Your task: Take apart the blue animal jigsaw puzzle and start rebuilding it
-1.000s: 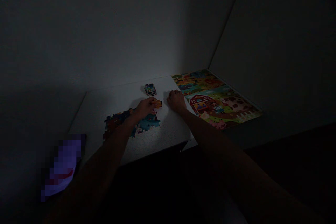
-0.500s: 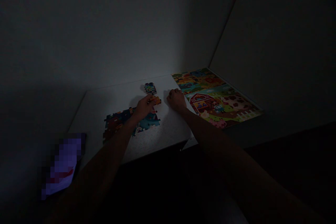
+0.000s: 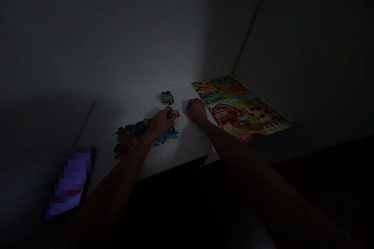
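Pinched in the fingertips of my left hand [image 3: 161,121] is a small jigsaw piece [image 3: 177,113], partly covered by the fingers. That hand hovers above the right part of a joined puzzle section [image 3: 128,137], dark blue, brown and teal with a jagged edge, and hides some of it. My right hand [image 3: 196,111] rests on the white table to the right, its fingers curled in and nothing visible in them. Just beyond both hands stands a stack of puzzle pieces [image 3: 167,98].
A colourful farm picture [image 3: 248,118] covers the table's right end, with a jungle-like picture [image 3: 224,87] behind it. At the lower left is a lit screen [image 3: 71,179], blurred into blocks. Pale walls [image 3: 146,46] rise behind the white table [image 3: 187,148]; the room is dim.
My left hand has turned and closed further over the piece, so less of its orange face shows. My right hand stays where it was.
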Tool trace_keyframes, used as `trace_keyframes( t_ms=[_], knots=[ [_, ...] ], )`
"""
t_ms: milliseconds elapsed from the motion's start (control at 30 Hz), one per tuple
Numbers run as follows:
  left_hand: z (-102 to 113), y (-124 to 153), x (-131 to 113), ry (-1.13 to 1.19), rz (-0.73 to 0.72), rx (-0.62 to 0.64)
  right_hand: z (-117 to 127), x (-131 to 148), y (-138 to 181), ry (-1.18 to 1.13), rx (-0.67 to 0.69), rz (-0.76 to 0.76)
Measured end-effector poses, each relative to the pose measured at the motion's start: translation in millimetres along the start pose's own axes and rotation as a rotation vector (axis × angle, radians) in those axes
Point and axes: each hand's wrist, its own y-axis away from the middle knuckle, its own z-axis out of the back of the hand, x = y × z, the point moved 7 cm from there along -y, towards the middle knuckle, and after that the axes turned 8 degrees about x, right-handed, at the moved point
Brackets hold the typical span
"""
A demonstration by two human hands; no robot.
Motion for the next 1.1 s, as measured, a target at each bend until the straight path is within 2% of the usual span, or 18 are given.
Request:
trace_keyframes(
  t_ms=[200,400,567,700,933,1100],
  knots=[
    [3.9,-3.4,11.8,0.106,0.077,-0.041,0.5,0.0,-0.1,-0.003,-0.007,-0.001],
    [1.4,-1.6,7.4,0.197,0.100,-0.038,0.5,0.1,0.2,-0.003,-0.011,0.005],
    [14.1,-7.1,9.3,0.169,0.108,-0.138,2.0,0.7,1.0,-0.012,-0.005,0.004],
    [33.3,-13.7,10.8,0.045,0.069,-0.192,1.8,1.0,0.8,-0.009,0.014,-0.004],
    [60.6,-36.1,13.2,0.004,-0.094,-0.241,3.5,2.3,2.4,-0.020,0.023,0.002],
    [72.3,-56.8,16.4,0.000,-0.151,-0.295,3.1,1.7,1.7,-0.032,0.023,0.000]
  ],
)
